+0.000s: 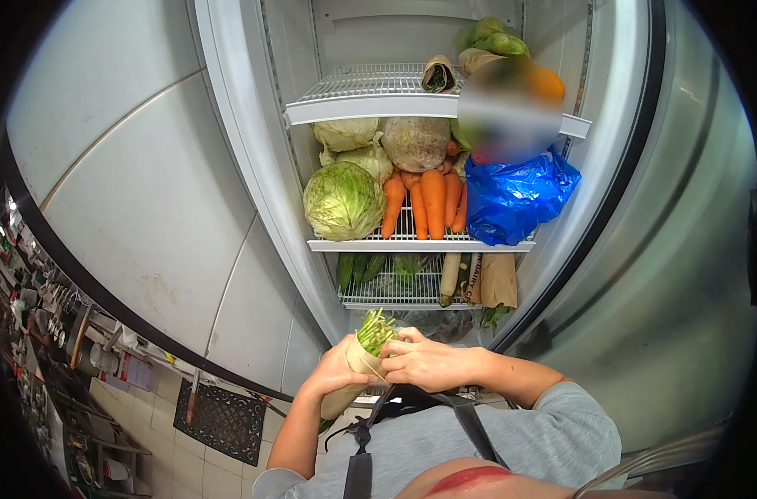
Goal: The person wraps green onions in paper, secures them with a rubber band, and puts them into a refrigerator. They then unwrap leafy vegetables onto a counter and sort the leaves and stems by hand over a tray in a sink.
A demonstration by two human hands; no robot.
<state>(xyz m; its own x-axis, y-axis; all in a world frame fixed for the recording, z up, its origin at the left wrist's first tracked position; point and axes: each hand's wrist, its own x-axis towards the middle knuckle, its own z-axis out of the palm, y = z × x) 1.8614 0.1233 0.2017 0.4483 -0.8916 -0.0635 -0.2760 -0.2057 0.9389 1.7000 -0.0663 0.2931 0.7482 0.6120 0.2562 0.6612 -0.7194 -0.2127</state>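
Note:
In the lower middle of the head view, my left hand [338, 371] is wrapped round a bundle of green stems [376, 331] rolled in brown paper [362, 359]. The cut stem ends stick up out of the paper. My right hand [432, 364] is closed against the right side of the roll, its fingers bent at the paper near the top. What looks like a thin band or string crosses the paper under those fingers. The roll's lower end is partly hidden behind my left forearm.
An open fridge stands before me. Its middle shelf [395, 246] bears a cabbage [343, 200], carrots [433, 204] and a blue plastic bag [520, 197]. Another paper roll [438, 76] lies on the upper shelf, and a paper-wrapped bundle [499, 280] below. A black mat [220, 420] is on the floor.

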